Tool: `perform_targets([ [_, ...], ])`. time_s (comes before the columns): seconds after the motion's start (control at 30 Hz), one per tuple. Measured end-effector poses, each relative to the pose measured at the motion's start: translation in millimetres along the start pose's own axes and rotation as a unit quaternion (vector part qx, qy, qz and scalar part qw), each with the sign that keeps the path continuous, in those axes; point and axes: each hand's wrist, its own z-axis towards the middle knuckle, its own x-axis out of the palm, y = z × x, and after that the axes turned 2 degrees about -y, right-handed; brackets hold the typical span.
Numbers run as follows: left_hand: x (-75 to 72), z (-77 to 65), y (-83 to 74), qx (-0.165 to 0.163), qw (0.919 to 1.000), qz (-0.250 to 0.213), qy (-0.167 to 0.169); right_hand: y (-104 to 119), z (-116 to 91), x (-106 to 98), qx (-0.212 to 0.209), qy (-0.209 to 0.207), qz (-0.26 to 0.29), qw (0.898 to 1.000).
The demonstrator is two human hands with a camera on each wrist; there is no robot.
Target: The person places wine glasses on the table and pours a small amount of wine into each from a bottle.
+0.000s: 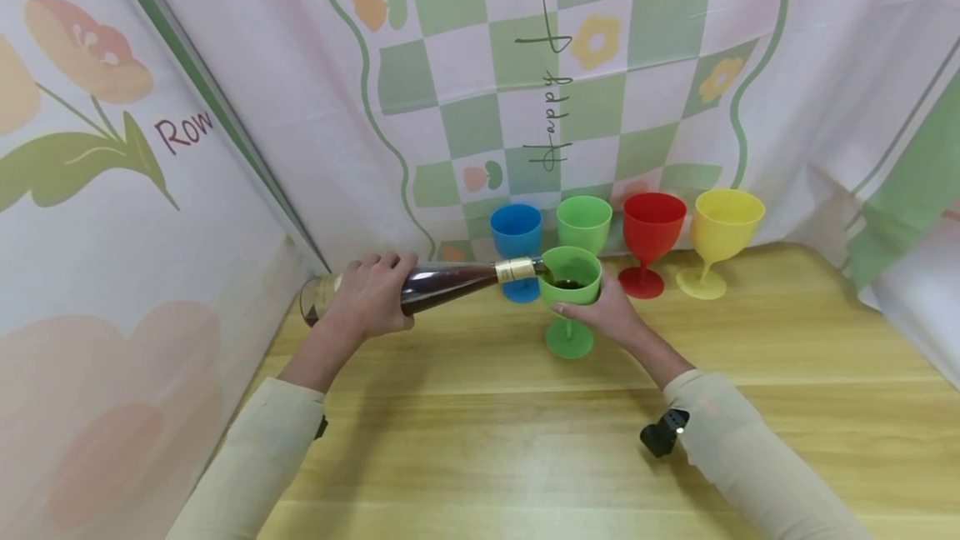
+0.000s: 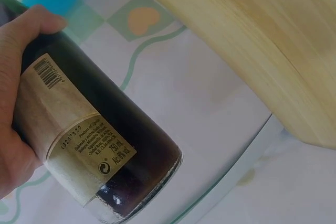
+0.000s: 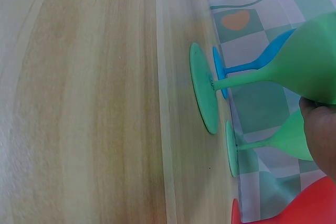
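A dark wine bottle [image 1: 450, 283] lies tilted nearly level, its neck pointing right. My left hand [image 1: 372, 294] grips it around the body, and the left wrist view shows the beige back label [image 2: 79, 129] near its base. The bottle's mouth sits at the rim of a green goblet [image 1: 570, 294], with dark liquid visible inside the bowl. My right hand [image 1: 611, 307] holds that goblet by the bowl from the right side. In the right wrist view the goblet's round foot [image 3: 203, 87] appears at or just above the tabletop; contact is hard to tell.
Behind stand a blue goblet [image 1: 516, 227], another green goblet [image 1: 583, 219], a red goblet [image 1: 652, 227] and a yellow goblet [image 1: 723, 227] in a row. They are near the back edge of the wooden table [image 1: 480, 448]. A patterned curtain [image 1: 300, 107] hangs behind and to the left.
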Motion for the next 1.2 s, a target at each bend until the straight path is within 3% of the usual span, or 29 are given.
perform_targets([
  [1.2, 0.8, -1.8, -2.1, 0.001, 1.0, 0.004, -0.004, -1.3, -0.7, -0.7, -0.014, 0.002, 0.012, 1.0],
])
